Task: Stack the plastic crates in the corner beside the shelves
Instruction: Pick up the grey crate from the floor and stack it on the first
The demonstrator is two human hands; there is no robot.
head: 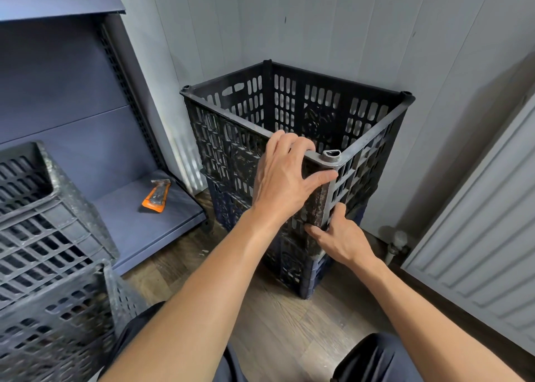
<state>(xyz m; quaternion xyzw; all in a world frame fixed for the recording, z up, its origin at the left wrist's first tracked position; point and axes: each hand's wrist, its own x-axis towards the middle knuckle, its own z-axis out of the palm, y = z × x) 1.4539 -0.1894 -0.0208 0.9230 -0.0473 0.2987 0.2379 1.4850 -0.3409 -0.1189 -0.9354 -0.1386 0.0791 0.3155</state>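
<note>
- left hand (285, 176) is clamped on the near corner of the black crate (318, 112): fingers hooked over the top rim, thumb stretched across the corner post
- right hand (343, 238) is lower down on that same corner, pinching the bottom end of the post between thumb and fingers
- so both hands are grasping one crate, neither is loose
- the black crate sits on top of the stack, tucked into the corner where the two walls meet, just beside the blue shelves (139, 216)
- under it there's a dark blue crate (292, 268) on the wood floor; can't tell if that's one or two, too dark
- off to the left: two grey crates, upper one (43, 216) sitting on the lower one (58, 323)
- one orange-handled tool (155, 197) lying on the bottom shelf
- one white radiator (477, 251) on the right
</note>
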